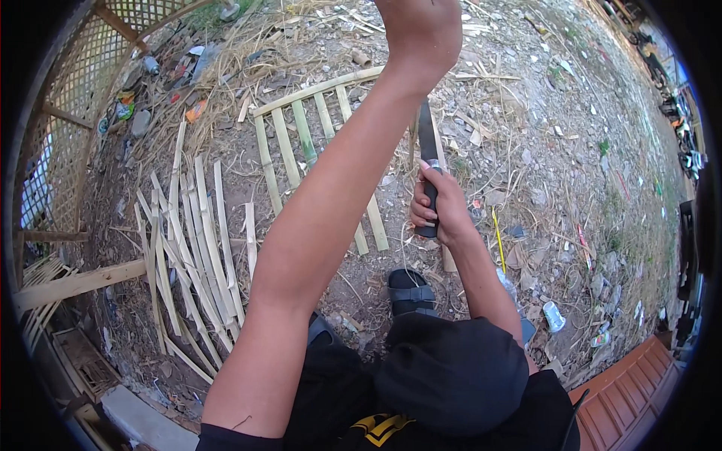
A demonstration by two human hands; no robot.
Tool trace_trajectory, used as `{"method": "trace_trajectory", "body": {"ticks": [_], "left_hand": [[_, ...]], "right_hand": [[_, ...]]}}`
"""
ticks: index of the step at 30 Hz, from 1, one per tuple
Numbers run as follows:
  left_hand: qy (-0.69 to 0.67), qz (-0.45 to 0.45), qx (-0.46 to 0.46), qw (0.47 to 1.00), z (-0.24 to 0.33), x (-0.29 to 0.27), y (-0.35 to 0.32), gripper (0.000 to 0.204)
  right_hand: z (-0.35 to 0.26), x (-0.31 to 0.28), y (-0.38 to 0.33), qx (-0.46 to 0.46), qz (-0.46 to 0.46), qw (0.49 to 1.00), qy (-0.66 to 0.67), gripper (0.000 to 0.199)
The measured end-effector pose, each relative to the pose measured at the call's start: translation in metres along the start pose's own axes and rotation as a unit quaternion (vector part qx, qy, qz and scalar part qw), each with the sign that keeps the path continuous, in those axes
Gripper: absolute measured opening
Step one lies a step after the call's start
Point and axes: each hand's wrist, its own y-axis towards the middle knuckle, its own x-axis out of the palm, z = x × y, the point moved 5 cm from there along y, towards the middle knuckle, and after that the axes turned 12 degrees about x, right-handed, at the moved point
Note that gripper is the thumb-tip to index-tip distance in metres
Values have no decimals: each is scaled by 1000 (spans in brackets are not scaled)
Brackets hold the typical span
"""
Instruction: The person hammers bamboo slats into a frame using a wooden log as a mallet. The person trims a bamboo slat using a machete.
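My right hand [439, 203] is wrapped round the black handle of a knife [428, 139], its long dark blade pointing away from me. A pale bamboo strip [439, 143] runs close beside the blade; whether they touch I cannot tell. My left arm stretches far forward across the middle, and my left hand [421, 30] is at the top edge with its fingers out of sight. Beneath that arm, on the ground, lies a row of bamboo slats [284, 146] set against a bamboo crosspiece [316, 89]. The arm covers part of the row.
Loose split bamboo strips [199, 248] lie heaped at the left. A yellow strip [499, 240] and a plastic cup [553, 317] are on the littered dirt at the right. My sandal [411, 293] is near the middle. A lattice panel [60, 113] stands at the far left.
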Motion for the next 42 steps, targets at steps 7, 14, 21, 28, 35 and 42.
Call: {"method": "trace_trajectory", "body": {"ticks": [7, 14, 21, 28, 35, 42], "left_hand": [[32, 8, 34, 999, -8, 0, 4, 47], [42, 30, 22, 998, 3, 3, 5, 48], [4, -10, 22, 1000, -8, 1, 8, 48], [37, -13, 43, 998, -12, -5, 1, 48], [-13, 18, -8, 1000, 14, 5, 13, 48], [-57, -27, -11, 998, -14, -7, 3, 51]], "right_hand": [[-84, 54, -101, -553, 158, 809, -126, 30], [-7, 4, -6, -252, 342, 746, -512, 25], [-7, 0, 3, -37, 53, 995, -75, 27], [-66, 64, -85, -484, 128, 858, -118, 22], [-12, -12, 15, -425, 336, 670, -508, 22], [-7, 3, 4, 48, -73, 995, 56, 24]]}}
